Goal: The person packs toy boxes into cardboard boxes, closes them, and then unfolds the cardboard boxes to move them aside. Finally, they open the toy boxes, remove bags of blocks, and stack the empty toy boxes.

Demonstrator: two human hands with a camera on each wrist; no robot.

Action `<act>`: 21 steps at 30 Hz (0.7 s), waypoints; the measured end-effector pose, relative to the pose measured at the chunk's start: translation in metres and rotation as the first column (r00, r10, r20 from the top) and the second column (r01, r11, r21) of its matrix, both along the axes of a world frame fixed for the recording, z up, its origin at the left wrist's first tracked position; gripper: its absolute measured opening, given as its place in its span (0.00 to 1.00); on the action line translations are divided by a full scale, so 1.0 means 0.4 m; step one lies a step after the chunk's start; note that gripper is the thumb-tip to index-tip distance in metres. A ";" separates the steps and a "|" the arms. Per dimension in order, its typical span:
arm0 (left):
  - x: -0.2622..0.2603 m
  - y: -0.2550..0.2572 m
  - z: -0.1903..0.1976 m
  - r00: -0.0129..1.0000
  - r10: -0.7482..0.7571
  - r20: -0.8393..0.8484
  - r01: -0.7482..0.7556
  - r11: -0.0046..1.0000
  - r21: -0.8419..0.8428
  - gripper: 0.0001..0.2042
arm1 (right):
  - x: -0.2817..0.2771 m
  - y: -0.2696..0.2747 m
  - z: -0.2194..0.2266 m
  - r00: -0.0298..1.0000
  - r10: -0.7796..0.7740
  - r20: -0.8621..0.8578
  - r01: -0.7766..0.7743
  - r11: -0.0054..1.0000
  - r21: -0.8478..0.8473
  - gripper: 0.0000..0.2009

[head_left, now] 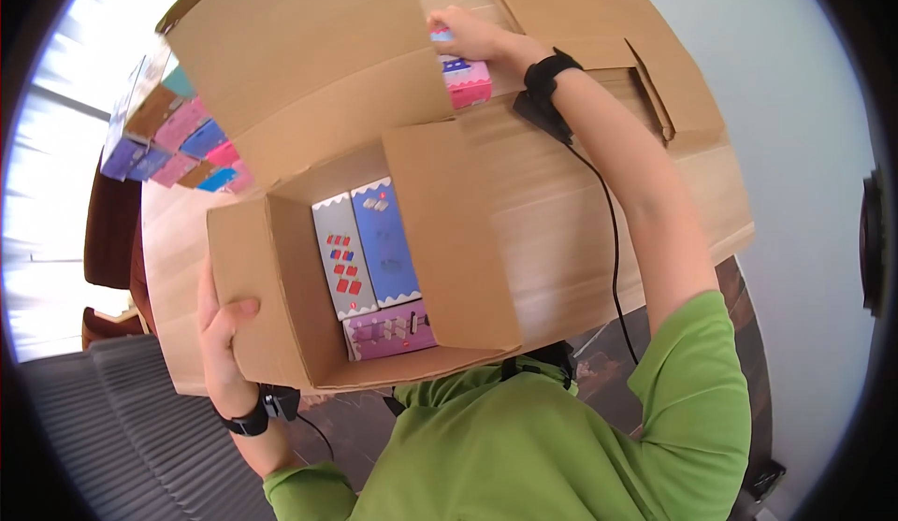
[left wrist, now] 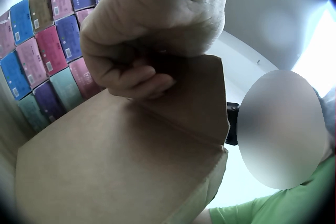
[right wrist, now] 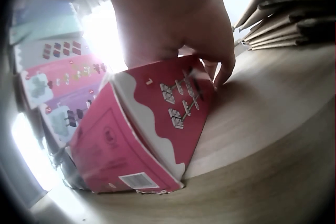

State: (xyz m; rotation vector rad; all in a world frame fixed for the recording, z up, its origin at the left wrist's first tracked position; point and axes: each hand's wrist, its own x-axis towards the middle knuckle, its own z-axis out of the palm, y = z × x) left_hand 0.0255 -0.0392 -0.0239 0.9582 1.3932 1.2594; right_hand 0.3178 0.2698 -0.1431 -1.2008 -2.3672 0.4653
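An open cardboard box stands at the table's near edge, tilted toward the head camera. Inside it lie a grey small box, a blue one and a purple one. My left hand grips the box's left flap, thumb on top; the left wrist view shows its fingers curled at the cardboard. Beyond the raised back flap, my right hand holds a pink small box. In the right wrist view this pink box overlaps the wooden tabletop.
Colourful small boxes are stacked at the table's far left; more boxes show beside the pink one. Flattened cardboard lies at the back right. A black cable runs down from the right wrist. A chair stands left.
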 end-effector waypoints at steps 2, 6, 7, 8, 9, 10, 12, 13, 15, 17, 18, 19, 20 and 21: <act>0.007 0.001 0.011 0.999 0.000 -0.034 -0.001 1.000 -0.025 0.35 | 0.001 0.001 -0.016 0.999 0.036 -0.040 -0.034 0.998 0.043 0.15; 0.011 0.003 0.017 0.996 0.017 -0.084 -0.021 0.999 -0.042 0.36 | -0.007 -0.036 0.006 0.998 -0.021 -0.056 0.016 0.997 -0.079 0.15; 0.009 0.004 0.019 0.995 0.009 -0.100 -0.014 0.999 -0.042 0.36 | -0.008 -0.033 0.006 0.996 -0.047 -0.072 0.038 0.992 -0.122 0.15; 0.008 0.005 0.019 0.993 0.003 -0.118 -0.007 0.999 -0.038 0.36 | -0.009 -0.029 0.006 0.994 -0.071 -0.089 0.056 0.985 -0.161 0.15; 0.007 0.006 0.019 0.991 -0.003 -0.135 -0.002 0.999 -0.034 0.36 | -0.011 -0.022 -0.009 0.982 -0.124 -0.145 0.106 0.986 -0.127 0.15; 0.002 0.007 0.017 0.991 -0.011 -0.134 0.007 0.999 -0.035 0.36 | -0.016 -0.016 -0.027 0.964 -0.173 -0.201 0.156 0.983 -0.096 0.15; -0.006 0.006 0.011 0.991 -0.024 -0.131 0.019 0.999 -0.039 0.35 | -0.024 -0.007 -0.039 0.933 -0.267 -0.242 0.248 0.963 -0.109 0.14; -0.005 0.006 0.011 0.991 -0.027 -0.130 0.023 0.999 -0.033 0.35 | -0.027 -0.005 -0.035 0.922 -0.317 -0.222 0.289 0.946 -0.149 0.13; -0.003 0.007 0.011 0.991 -0.033 -0.128 0.031 0.999 -0.018 0.35 | -0.032 -0.001 -0.035 0.895 -0.395 -0.208 0.358 0.913 -0.196 0.12; 0.007 0.005 0.011 0.992 -0.006 -0.125 0.005 1.000 -0.013 0.35 | -0.034 0.006 -0.043 0.863 -0.453 -0.224 0.411 0.887 -0.211 0.12; 0.010 0.004 0.012 0.992 0.008 -0.123 -0.009 1.000 -0.010 0.35 | -0.035 0.006 -0.042 0.852 -0.461 -0.247 0.421 0.885 -0.200 0.11; 0.009 0.004 0.012 0.993 0.005 -0.121 -0.008 1.000 -0.017 0.35 | -0.037 0.002 -0.045 0.841 -0.469 -0.270 0.430 0.882 -0.191 0.11; 0.006 0.004 0.012 0.993 0.003 -0.120 -0.006 1.000 -0.025 0.35 | -0.038 -0.001 -0.046 0.830 -0.475 -0.292 0.440 0.879 -0.182 0.10; 0.004 0.003 0.012 0.993 0.000 -0.118 -0.003 0.999 -0.033 0.35 | -0.036 -0.003 -0.046 0.815 -0.490 -0.309 0.439 0.871 -0.223 0.10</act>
